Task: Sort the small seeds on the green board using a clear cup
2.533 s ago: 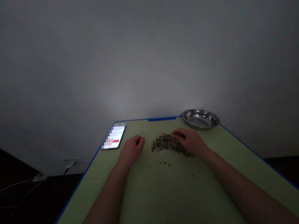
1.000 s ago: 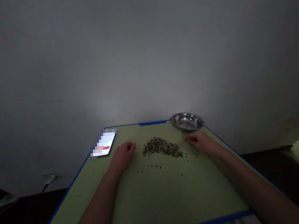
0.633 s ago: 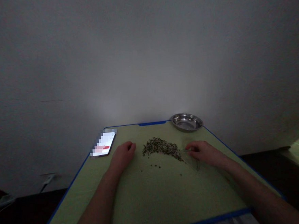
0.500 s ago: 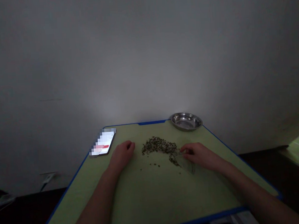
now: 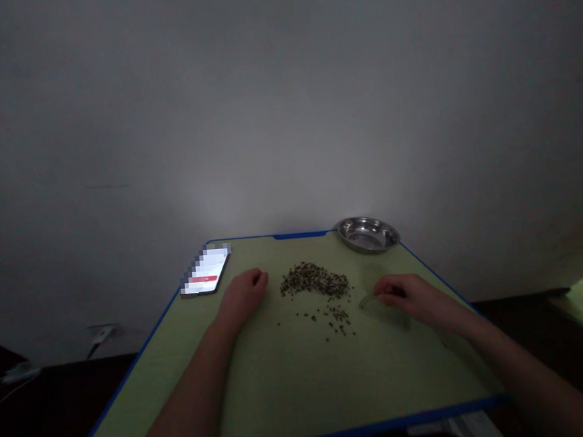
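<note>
A pile of small dark grains (image 5: 316, 281) lies mid-table, with looser grains scattered on its near side. To the left of the pile, my left hand (image 5: 244, 294) rests on the table with its fingers curled in, and nothing shows in it. My right hand (image 5: 401, 294) is to the right of the pile, its thumb and fingers pinched on a clear cup-like thing (image 5: 370, 300). Only the curved edges of this see-through thing stand out, and its full shape is hard to make out. It sits apart from the grains, over the tabletop.
A shallow steel bowl (image 5: 368, 234) stands at the far right corner of the green table (image 5: 293, 378), which has blue edging. A phone (image 5: 206, 271) with a lit screen lies at the far left. Behind rises a grey wall (image 5: 284, 112); cables (image 5: 97, 338) hang at left.
My right hand has moved right with the clear thing, away from the pile. Grains that were bunched by it now lie spread out on the table. My left hand stays in place.
</note>
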Available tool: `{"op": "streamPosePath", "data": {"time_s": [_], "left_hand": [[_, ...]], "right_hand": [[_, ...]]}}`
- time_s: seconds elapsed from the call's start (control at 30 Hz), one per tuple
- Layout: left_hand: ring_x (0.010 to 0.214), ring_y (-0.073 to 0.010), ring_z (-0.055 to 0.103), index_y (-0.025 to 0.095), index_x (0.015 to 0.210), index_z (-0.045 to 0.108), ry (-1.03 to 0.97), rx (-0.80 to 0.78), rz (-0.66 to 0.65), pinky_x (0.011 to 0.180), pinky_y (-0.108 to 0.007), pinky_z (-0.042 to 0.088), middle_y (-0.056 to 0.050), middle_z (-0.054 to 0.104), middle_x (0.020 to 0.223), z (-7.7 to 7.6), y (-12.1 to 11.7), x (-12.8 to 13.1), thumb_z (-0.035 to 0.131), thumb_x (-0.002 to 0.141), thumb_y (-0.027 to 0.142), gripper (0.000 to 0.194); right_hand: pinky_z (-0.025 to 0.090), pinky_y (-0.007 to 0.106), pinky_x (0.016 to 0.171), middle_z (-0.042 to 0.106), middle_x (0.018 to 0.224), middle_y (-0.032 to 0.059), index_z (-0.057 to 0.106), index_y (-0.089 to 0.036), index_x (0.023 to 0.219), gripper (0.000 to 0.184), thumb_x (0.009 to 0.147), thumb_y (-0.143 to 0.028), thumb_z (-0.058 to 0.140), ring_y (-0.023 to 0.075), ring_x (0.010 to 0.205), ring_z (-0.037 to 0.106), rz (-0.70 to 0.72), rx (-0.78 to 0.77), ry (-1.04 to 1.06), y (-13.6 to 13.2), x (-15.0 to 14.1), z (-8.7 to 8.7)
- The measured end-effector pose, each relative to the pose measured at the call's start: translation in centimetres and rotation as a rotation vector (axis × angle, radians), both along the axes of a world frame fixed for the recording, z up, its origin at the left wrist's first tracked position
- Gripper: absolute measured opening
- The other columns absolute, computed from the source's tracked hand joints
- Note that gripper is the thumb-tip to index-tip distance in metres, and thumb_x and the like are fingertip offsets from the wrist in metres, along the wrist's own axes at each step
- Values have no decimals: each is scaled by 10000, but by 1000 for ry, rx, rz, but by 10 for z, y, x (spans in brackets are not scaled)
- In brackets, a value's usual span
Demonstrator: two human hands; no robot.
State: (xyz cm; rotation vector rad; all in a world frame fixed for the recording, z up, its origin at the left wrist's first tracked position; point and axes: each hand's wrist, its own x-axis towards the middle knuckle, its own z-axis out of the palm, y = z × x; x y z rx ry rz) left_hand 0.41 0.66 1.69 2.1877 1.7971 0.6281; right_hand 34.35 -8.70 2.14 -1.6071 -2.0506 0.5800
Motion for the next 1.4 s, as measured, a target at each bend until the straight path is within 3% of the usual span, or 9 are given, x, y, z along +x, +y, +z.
{"op": "streamPosePath", "data": {"time_s": [0.33, 0.87, 1.4], "left_hand": [[634, -147, 527, 169, 695, 562, 11, -14, 11, 567, -252, 304, -50, 608, 683, 0, 0, 0, 353, 848, 379, 333], [639, -151, 526, 176, 704, 574, 16, -15, 11, 565, -254, 303, -55, 622, 701, 1, -2, 0, 357, 849, 385, 334], [613, -146, 505, 173, 672, 557, 42, 2, 9, 543, -261, 272, -50, 598, 670, -1, 0, 0, 351, 850, 382, 343]], "right_hand": [[406, 272, 628, 649, 775, 34, 626, -174, 798, 140, 815, -231, 499, 166, 698, 559, 125, -50, -20, -6, -23, 2], [377, 251, 584, 638, 726, 22, 625, -172, 774, 137, 814, -228, 506, 149, 648, 542, 85, 44, -61, 26, -38, -2], [392, 253, 610, 633, 752, 23, 623, -176, 789, 151, 814, -225, 482, 158, 684, 545, 160, 4, -26, 24, -46, -2]]}}
